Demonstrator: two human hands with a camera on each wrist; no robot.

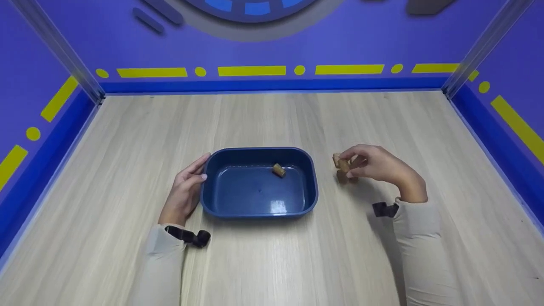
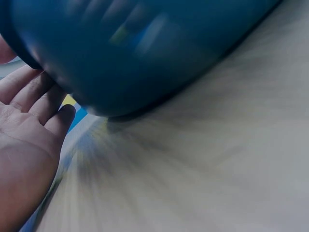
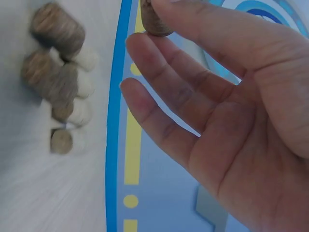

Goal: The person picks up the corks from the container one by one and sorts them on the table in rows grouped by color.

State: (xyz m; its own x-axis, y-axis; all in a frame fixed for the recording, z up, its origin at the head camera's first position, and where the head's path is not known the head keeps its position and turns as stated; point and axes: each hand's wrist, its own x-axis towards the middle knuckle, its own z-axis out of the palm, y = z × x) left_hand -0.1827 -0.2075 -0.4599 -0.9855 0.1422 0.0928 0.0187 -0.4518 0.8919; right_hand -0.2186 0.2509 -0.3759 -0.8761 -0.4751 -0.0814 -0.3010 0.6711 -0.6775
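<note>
A dark blue rectangular bin (image 1: 259, 214) stands on the table, with one brown cork (image 1: 279, 170) lying inside near its right back corner. My left hand (image 1: 185, 189) grips the bin's left side, the thumb at the rim and the fingers along the outer wall. To the right of the bin, my right hand (image 1: 374, 163) pinches a cork (image 3: 157, 21) between thumb and fingertips, above the table. Several more corks (image 3: 58, 31) stand close together beneath and beside that hand; fingers partly hide them in the head view.
The wood-grain table (image 1: 263, 263) is enclosed at the back and sides by blue-purple panels (image 1: 272, 55) with yellow markings. Black wrist cameras (image 1: 199, 239) are strapped over both pale sleeves.
</note>
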